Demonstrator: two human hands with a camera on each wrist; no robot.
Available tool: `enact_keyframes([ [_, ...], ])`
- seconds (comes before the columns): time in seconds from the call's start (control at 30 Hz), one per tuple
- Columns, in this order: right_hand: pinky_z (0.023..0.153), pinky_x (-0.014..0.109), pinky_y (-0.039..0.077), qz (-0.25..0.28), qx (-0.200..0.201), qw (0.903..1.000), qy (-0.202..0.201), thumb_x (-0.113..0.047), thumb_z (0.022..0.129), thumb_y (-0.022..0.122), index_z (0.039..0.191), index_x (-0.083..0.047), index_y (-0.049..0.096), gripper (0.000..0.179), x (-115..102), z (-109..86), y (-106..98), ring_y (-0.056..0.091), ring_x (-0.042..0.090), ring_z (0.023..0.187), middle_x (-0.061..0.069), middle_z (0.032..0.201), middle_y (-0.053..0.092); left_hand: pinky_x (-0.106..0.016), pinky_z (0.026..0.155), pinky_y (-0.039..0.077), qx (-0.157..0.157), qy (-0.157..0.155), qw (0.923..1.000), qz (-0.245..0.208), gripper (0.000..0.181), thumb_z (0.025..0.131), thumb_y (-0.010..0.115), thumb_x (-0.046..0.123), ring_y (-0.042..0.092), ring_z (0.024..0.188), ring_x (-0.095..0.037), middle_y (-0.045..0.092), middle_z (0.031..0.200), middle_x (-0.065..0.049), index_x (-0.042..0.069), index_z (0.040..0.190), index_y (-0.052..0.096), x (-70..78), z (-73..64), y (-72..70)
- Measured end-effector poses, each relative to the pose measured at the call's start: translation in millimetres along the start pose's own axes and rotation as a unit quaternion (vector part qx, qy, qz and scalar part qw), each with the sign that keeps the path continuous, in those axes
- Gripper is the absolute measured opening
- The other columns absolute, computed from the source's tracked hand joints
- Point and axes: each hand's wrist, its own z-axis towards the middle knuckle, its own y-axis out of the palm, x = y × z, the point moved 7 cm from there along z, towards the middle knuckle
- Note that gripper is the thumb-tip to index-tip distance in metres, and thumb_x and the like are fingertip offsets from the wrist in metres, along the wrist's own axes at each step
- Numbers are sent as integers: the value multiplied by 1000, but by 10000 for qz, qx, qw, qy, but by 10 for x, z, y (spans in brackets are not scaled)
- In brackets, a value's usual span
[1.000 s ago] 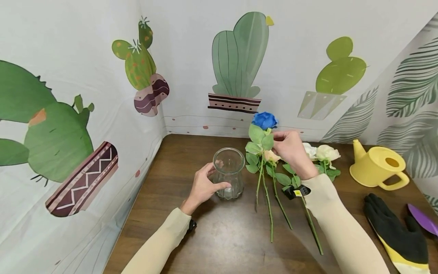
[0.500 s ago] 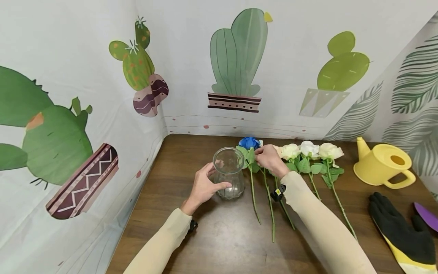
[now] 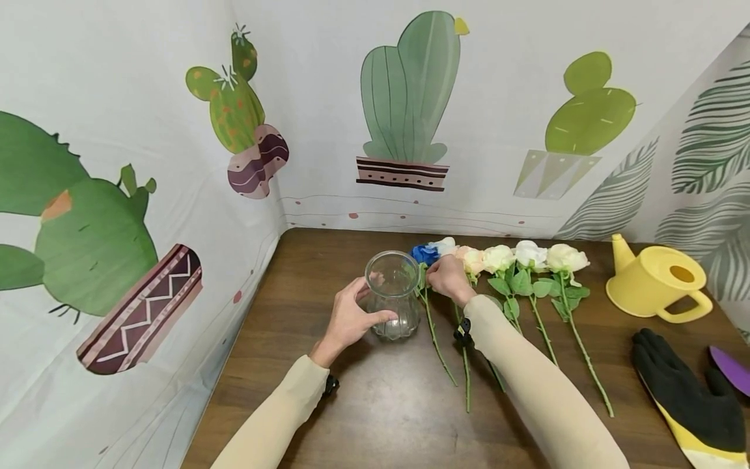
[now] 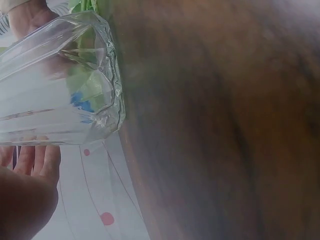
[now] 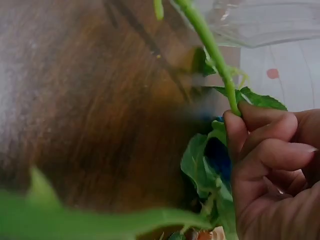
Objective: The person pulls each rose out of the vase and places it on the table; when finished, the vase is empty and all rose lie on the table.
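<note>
A clear glass vase (image 3: 400, 309) stands upright on the table, its ribbed base visible in the left wrist view. My left hand (image 3: 348, 321) holds it from the left, thumb in front and fingers behind. Just right of the vase, my right hand (image 3: 450, 279) pinches the stem of a blue rose (image 3: 423, 255) below its bloom. The right wrist view shows that green stem (image 5: 212, 50) between thumb and fingertips, with leaves around it. The blue bloom is partly hidden there behind leaves and fingers.
Several pale roses lie in a row to the right, among them a white rose (image 3: 530, 253) and a cream rose (image 3: 566, 258). Beyond them are a yellow watering can (image 3: 650, 280), a black and yellow glove (image 3: 682, 384) and a purple tool (image 3: 731, 370). A printed cloth backs the table (image 3: 363, 417).
My right hand has brought the blue rose down and left, from raised above the others to the row's left end beside the vase. The left hand and vase have stayed put.
</note>
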Motion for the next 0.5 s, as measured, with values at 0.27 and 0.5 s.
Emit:
enact_keyframes([
  [0.27,67,30,56,-790,256,9951,-544,-3,85,67,65,-11,80,25,85,135,116,65,17,62,-1,57,71,-53,117,59,-19,10,9999,107,73,75,103,16,70,134,-35,75,138,-16,5,139,70,-14,13,-9],
  [0.5,55,25,57,-313,-82,9989,-346,-11,96,72,81,-3,85,21,30,-8,126,68,11,50,8,65,77,-57,120,55,-201,-164,9968,758,79,81,98,32,67,139,-31,72,147,-7,16,150,64,-18,-58,-41],
])
